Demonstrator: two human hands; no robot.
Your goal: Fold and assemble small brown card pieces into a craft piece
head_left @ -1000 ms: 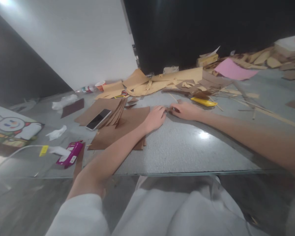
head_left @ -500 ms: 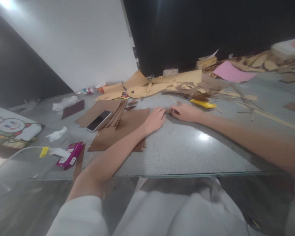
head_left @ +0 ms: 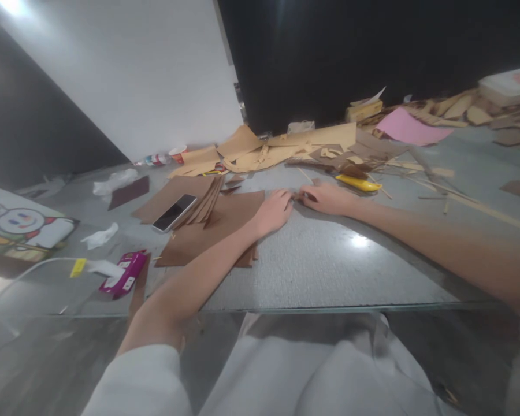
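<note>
My left hand [head_left: 275,211] rests at the right edge of a brown sheet [head_left: 238,211], its fingers bent and close together. Just right of it, my right hand [head_left: 327,197] lies on the table with thumb and fingers curled inward. The fingertips of both hands nearly meet over a tiny brownish bit, too small and hidden to name. Behind my right wrist lies a yellow tool [head_left: 359,183], perhaps a cutter. Left of my left hand, a phone [head_left: 174,212] lies on a fanned stack of brown sheets [head_left: 199,202].
Tan and brown sheets and offcuts [head_left: 260,156] pile along the back. A pink sheet [head_left: 411,128] and a white box [head_left: 509,85] sit back right. A purple wipes pack [head_left: 130,274] and crumpled tissue [head_left: 100,236] lie left. The glass edge [head_left: 320,309] runs before my lap.
</note>
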